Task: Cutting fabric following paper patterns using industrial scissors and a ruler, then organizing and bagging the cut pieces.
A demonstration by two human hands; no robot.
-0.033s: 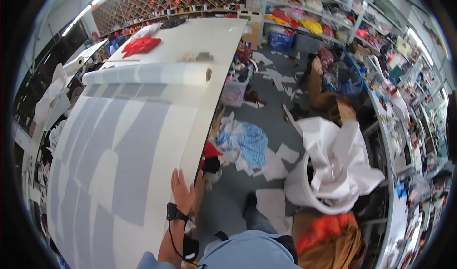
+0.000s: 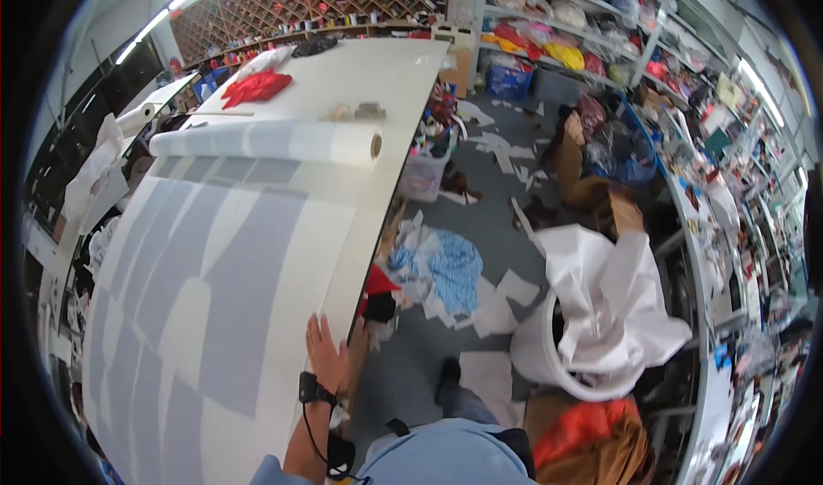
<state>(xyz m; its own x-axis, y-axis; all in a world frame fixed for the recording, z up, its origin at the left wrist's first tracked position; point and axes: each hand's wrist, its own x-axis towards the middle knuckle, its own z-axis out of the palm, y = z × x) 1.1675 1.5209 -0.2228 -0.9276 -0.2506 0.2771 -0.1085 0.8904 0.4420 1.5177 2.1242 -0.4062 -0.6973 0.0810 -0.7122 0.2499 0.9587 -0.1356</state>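
Observation:
My left hand (image 2: 327, 356) lies palm down near the right edge of a long white table (image 2: 390, 82), fingers stretched out and nothing in them. A black device on a strap (image 2: 316, 388) sits on its wrist, with a cable running down. Beside the hand, a pale translucent sheet with grey-blue pattern shapes (image 2: 253, 288) spreads over the table. Across the sheet's far end rests a roll of clear-whitish film (image 2: 266, 142). A red cloth (image 2: 255, 88) lies further back. My right hand is out of view.
On the floor right of the table are blue patterned fabric (image 2: 454, 271) and paper scraps (image 2: 519, 288). A white bin (image 2: 536, 343) overflows with white sheeting (image 2: 604, 309). Orange and brown cloth (image 2: 591, 433) lies near me. A cluttered bench (image 2: 699, 313) runs along the right; full shelves (image 2: 566, 30) stand behind.
The whole scene sits slightly lower in the picture now. My left hand stays on the table edge, its fingers a little closer together.

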